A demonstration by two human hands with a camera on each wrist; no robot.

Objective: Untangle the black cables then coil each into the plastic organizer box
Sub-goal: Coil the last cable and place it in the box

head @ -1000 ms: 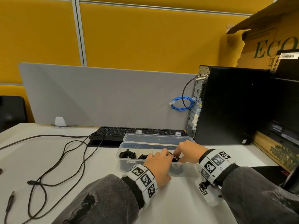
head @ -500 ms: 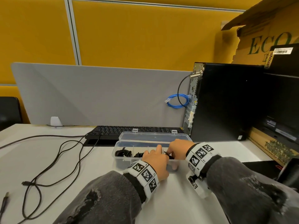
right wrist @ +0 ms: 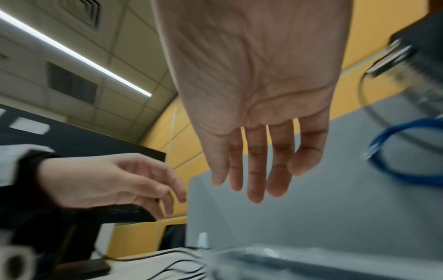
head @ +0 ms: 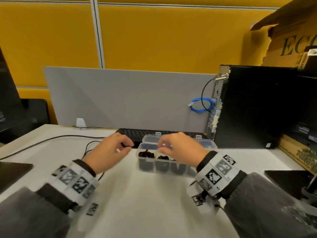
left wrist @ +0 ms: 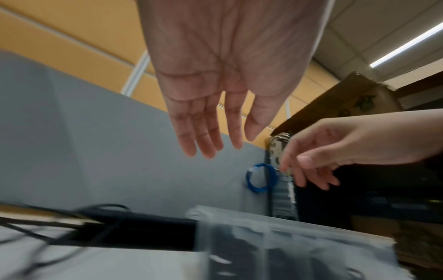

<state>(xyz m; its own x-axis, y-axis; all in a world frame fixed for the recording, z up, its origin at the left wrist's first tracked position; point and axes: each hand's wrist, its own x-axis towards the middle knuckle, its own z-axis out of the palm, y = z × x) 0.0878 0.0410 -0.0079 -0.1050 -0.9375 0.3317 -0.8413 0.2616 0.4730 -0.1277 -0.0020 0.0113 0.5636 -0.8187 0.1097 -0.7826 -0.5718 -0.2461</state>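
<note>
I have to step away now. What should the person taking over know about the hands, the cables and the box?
Left hand: open, empty, left of the organizer box.
Right hand: open, empty, above the box.
Done: coiled black cables sit in the box's compartments; its lid stands open behind.
Left: loose black cables lie on the desk at left, uncoiled. Whether they are tangled cannot be told.

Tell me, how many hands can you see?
2. The left hand hovers over the desk beside the box; the right hand hovers above the box. Both are empty, with loose fingers.
</note>
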